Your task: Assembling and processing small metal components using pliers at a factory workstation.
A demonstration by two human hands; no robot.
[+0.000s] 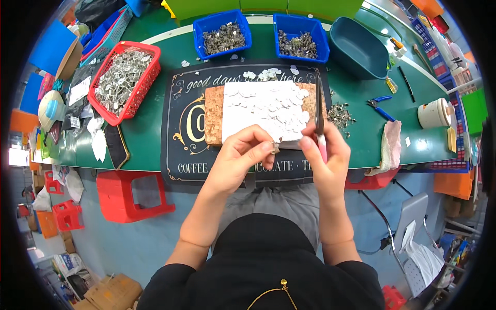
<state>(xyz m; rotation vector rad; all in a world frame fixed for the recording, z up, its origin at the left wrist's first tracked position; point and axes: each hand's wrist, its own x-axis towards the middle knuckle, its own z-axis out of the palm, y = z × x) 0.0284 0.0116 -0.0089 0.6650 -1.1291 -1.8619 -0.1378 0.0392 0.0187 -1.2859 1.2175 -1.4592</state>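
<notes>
**Handling the Small Piece at the Cork Block**

Left hand [243, 155]: thumb and fingertips pinch a small pale piece [276, 149] at the cork block's [214, 116] near edge. Right hand [330, 155]: fingers grip a dark-shafted tool [319, 106], exact kind unclear, across the block's right end. For best control, pinch lightly by the rim, steady both wrists, and hold the shaft clear of the loose white flakes [279, 106] on the block.

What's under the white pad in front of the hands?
Under the white pad, a brown cork-like block shows at left and right, itself on a black mat. What lies beneath the pad's middle is covered.
</notes>
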